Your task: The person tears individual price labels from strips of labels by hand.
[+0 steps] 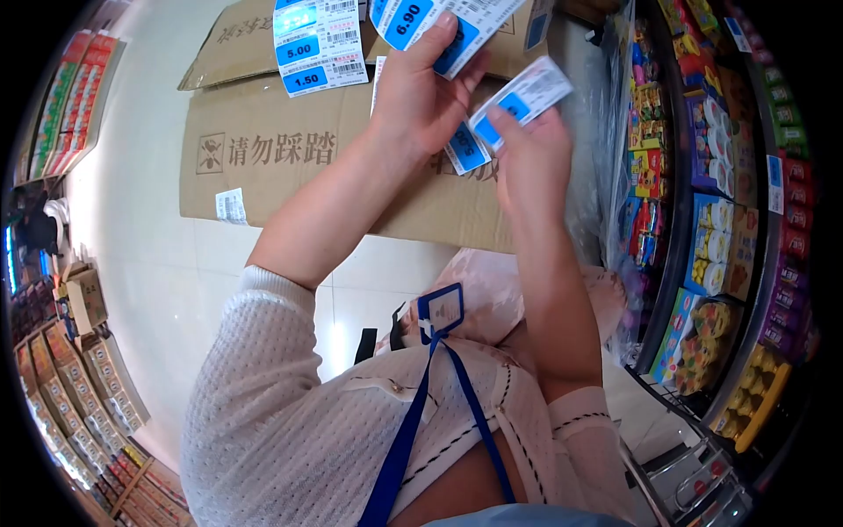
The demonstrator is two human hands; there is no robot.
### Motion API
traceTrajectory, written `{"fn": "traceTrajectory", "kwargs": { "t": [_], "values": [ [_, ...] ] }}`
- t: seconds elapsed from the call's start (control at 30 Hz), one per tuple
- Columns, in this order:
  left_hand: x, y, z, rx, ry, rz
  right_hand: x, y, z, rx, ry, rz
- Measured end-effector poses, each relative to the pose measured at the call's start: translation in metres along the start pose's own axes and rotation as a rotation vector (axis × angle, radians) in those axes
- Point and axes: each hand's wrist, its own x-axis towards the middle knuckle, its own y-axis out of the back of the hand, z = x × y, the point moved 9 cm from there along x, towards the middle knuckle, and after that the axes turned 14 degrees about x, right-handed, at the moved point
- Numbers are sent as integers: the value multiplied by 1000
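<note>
Fingers and thumb (432, 46) of our left hand (411, 101) grip a blue-and-white paper strip of price labels (406, 25), and our right hand (536, 149) pinches a small white-and-blue paper label (537, 88). Both we hold above a large brown cardboard box (421, 200) with dark Chinese lettering.

"What colours mark the price labels (320, 53)?"

"Blue and white, printed in black; the carton (263, 180) is brown, its near left corner bearing a white, dark-barred sticker (231, 207)."

"And the cardigan (255, 404)?"

"White, dot-patterned, with black-flecked trim, beneath a royal-blue lanyard (406, 443)."
</note>
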Motion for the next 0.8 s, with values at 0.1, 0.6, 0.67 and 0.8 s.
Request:
{"fn": "traceTrajectory", "kwargs": {
  "t": [0.1,0.6,0.67,0.8],
  "values": [
    [-11,-14,10,14,-17,-92,-15,5,0,-397,-7,-55],
    [-29,-10,41,750,-510,181,27,-20,-93,-268,348,-263],
    [-55,-33,65,1023,-971,139,20,-25,-93,-424,357,-299],
    [-88,-82,58,1544,-1538,45,9,-41,-90,-675,373,-512]
  ]
}}
